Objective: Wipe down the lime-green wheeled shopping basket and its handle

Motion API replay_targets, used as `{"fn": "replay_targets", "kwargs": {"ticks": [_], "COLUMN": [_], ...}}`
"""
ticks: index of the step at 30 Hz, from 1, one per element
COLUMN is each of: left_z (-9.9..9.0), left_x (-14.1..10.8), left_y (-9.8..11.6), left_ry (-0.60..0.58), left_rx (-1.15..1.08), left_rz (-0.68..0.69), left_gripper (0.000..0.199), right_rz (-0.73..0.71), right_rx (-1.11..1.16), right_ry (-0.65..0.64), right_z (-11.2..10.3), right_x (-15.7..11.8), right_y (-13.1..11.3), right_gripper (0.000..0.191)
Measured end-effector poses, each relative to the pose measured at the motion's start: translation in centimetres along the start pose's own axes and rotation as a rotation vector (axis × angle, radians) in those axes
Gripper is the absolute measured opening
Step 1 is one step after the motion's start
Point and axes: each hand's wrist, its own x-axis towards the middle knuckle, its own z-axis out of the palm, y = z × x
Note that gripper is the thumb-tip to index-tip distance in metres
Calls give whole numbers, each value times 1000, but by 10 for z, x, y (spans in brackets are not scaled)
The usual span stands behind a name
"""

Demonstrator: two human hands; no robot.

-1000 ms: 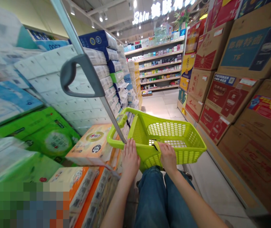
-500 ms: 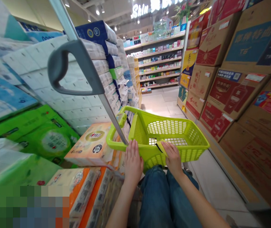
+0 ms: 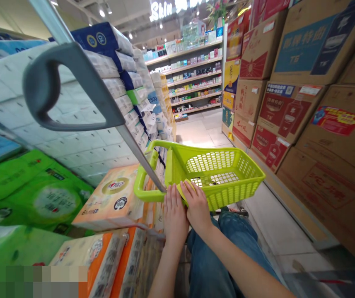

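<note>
A lime-green shopping basket point(image 3: 227, 193) with a lattice body stands in front of my knees. A metal pole with a grey loop handle point(image 3: 71, 89) slants up from its left end. My left hand point(image 3: 175, 213) rests its fingers over the near rim, beside the pole's foot, holding the basket. Close against it, my right hand point(image 3: 197, 207) presses a small yellow cloth point(image 3: 181, 191) on the same rim. Most of the cloth is hidden under the fingers.
Tissue packs point(image 3: 112, 184) are stacked on the left, near my left arm. Tall piles of cartons point(image 3: 289, 116) line the right side. Shelves of small goods point(image 3: 196, 74) stand at the far end of the tiled aisle point(image 3: 200, 128).
My right hand has slid left along the rim with the yellow cloth, up to my left hand. My left hand stays at the pole's foot. The view has turned slightly right.
</note>
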Motion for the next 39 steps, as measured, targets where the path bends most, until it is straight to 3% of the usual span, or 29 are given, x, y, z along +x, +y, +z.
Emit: {"fn": "replay_targets", "kwargs": {"ticks": [3,9,12,14,16,22,25,28,36,39], "left_z": [-1,-1,2,4,5,10,11,8,1,2], "left_x": [1,3,4,5,5,5,5,5,4,0], "left_y": [3,8,10,11,12,12,11,12,6,6], "left_ry": [-17,-41,-37,-27,-19,13,45,22,-72,-71], "left_rx": [-10,-20,-13,-19,-32,-37,-35,-38,31,61], "left_rz": [-4,-1,3,2,-2,-19,-9,-13,27,52], "left_gripper": [78,81,80,81,81,78,77,79,78,80], "right_rz": [-18,57,101,135,152,45,12,-9,83,122], "right_rx": [-33,-237,-317,-333,-300,-68,-26,-42,-280,-299], "right_ry": [-15,44,92,115,110,-21,-25,-22,75,95], "right_z": [-5,-35,-48,-51,-49,-16,-7,-12,-51,-56], "right_x": [-2,-31,-40,-40,-35,-3,1,-7,-42,-43], "right_y": [17,109,141,144,130,37,18,35,144,156], "right_gripper": [74,76,73,73,76,76,73,75,77,80]}}
